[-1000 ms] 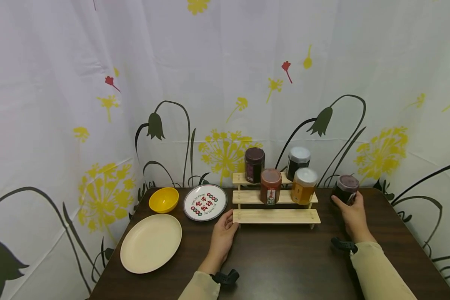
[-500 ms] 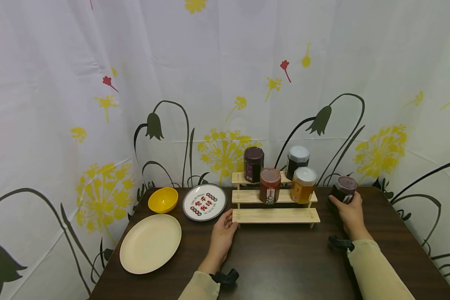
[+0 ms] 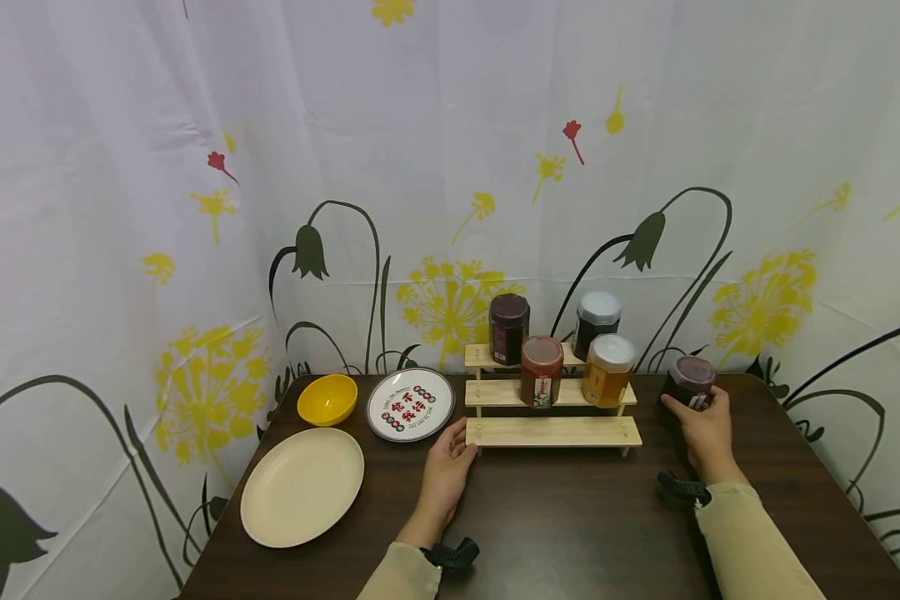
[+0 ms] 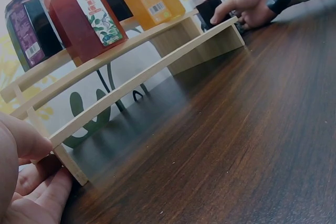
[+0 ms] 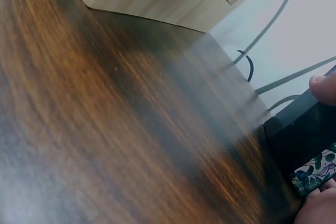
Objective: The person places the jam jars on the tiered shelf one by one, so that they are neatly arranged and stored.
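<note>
In the head view my left hand (image 3: 447, 468) is at the left end of a three-tier wooden rack (image 3: 553, 432), pinching the end of its lowest shelf. The left wrist view shows the thumb (image 4: 32, 142) on the shelf end and fingers behind the leg. On the right, my right hand (image 3: 708, 433) grips a dark jar (image 3: 688, 382) with a purplish lid, apart from the rack. A floral label shows on this jar (image 5: 315, 171) in the right wrist view. Whether its base fully rests on the table I cannot tell.
The rack's middle shelf carries a red jar (image 3: 542, 372) and an amber honey jar (image 3: 608, 372). On the top shelf stand a purple-lidded jar (image 3: 508, 330) and a white-lidded dark jar (image 3: 597, 324). Leftward lie a yellow bowl (image 3: 327, 400), a printed plate (image 3: 410, 405) and a cream plate (image 3: 302, 487).
My right hand and the dark jar have shifted slightly left, and more of the jar's pale label shows. The left hand and the rack have stayed put.
</note>
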